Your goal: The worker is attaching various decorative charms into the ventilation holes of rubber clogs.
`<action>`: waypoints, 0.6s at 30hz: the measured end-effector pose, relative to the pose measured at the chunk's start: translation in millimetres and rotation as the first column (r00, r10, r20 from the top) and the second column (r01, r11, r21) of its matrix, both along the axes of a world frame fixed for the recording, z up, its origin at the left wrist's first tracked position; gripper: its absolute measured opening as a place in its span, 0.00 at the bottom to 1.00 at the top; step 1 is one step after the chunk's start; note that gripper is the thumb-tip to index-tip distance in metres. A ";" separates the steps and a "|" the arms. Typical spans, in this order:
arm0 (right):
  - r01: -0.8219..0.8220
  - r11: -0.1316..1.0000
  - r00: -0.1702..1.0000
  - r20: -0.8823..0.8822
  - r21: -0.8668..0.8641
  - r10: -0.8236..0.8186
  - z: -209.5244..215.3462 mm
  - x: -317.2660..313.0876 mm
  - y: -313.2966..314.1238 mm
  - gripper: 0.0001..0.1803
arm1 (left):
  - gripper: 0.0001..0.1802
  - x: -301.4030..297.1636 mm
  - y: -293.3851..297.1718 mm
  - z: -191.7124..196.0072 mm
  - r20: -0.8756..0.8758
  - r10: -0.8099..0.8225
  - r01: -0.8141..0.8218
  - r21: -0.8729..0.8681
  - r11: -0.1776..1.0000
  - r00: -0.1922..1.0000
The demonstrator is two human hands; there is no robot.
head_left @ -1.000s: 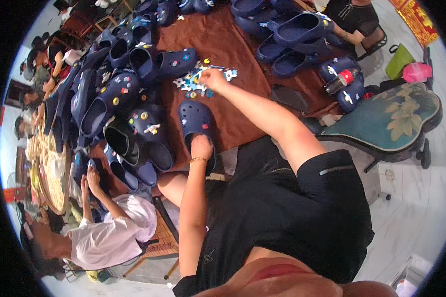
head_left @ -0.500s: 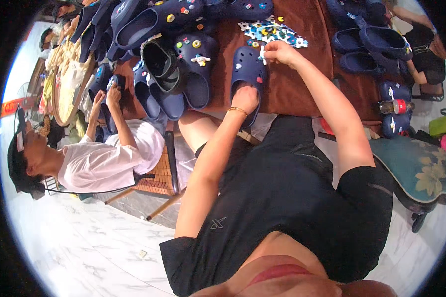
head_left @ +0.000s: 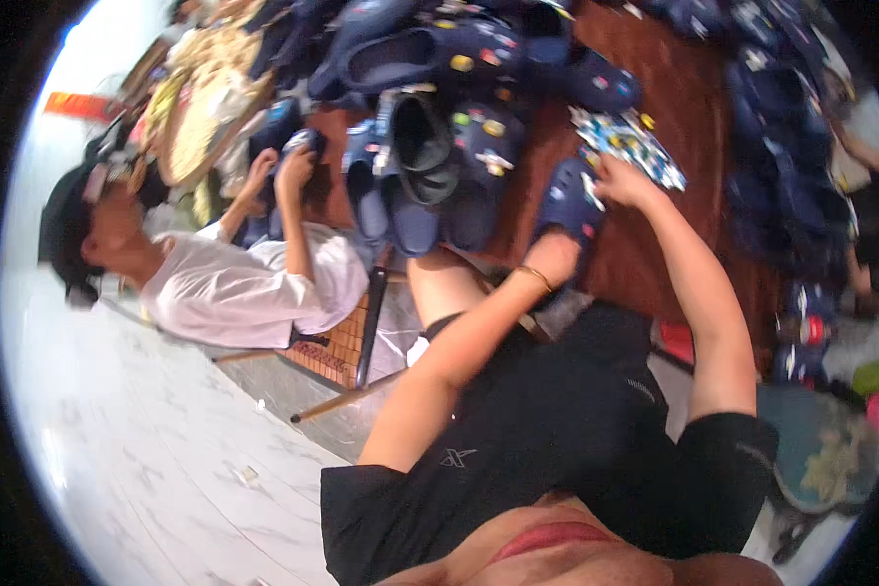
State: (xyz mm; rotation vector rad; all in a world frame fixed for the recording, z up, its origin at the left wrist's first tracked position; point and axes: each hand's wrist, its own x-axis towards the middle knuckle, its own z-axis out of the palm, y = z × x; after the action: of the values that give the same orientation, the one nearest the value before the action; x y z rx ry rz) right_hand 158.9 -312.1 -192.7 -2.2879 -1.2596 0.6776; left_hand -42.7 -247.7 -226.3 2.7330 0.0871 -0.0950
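- Navy clog (head_left: pixel 568 200) lying on the brown desk (head_left: pixel 698 146), at about 1 o'clock in the view, heel end toward the body.
- Left hand (head_left: pixel 554 256) at the clog's near end, at 6 o'clock from it, grip closed on the heel; gold bangle (head_left: pixel 535 278) on the wrist.
- Right hand (head_left: pixel 623 183) just at 3 o'clock from the clog, fingers pinched narrow at its side; whether a charm sits between the fingertips cannot be told.
- Heap of small coloured charms (head_left: pixel 627 142) at 12 o'clock from the right hand, touching or nearly touching the fingers, spread on the brown desk.
- Row of dark blue clogs (head_left: pixel 430 186) at 9 o'clock from the held clog, several dotted with charms, one black one tipped open-side up.
- More navy clogs (head_left: pixel 791 166) stacked at 3 o'clock, along the far side of the desk, blurred.
- Another person in a white shirt (head_left: pixel 249 288) seated at 9 o'clock, both hands raised on a dark clog (head_left: pixel 298 146).
- Teal cushion with a pale flower pattern (head_left: pixel 830 454) at 4 o'clock, on the pale marble floor (head_left: pixel 166 459).
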 end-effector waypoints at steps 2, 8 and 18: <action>-0.037 0.989 0.999 -0.031 -0.147 0.033 9.5 4.9 1.3 0.28 | 0.12 1.6 -4.6 -9.5 0.030 -0.012 0.013 -0.021 1.000 0.999; 0.169 0.960 0.964 -0.167 -0.222 -0.208 15.2 4.0 15.9 0.27 | 0.10 3.6 -1.0 -3.4 0.008 -0.002 0.003 -0.062 0.998 1.000; 0.190 0.974 0.973 -0.158 0.127 -0.169 -48.2 -2.4 -27.5 0.22 | 0.10 0.4 -6.1 -10.7 0.095 0.007 -0.006 -0.014 1.000 0.995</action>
State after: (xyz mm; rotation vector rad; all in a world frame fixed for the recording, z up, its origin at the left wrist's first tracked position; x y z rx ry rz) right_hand 156.5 -339.5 -240.9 -2.1618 -0.9860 0.6559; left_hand -42.2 -253.8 -237.0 2.7187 0.0678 0.0360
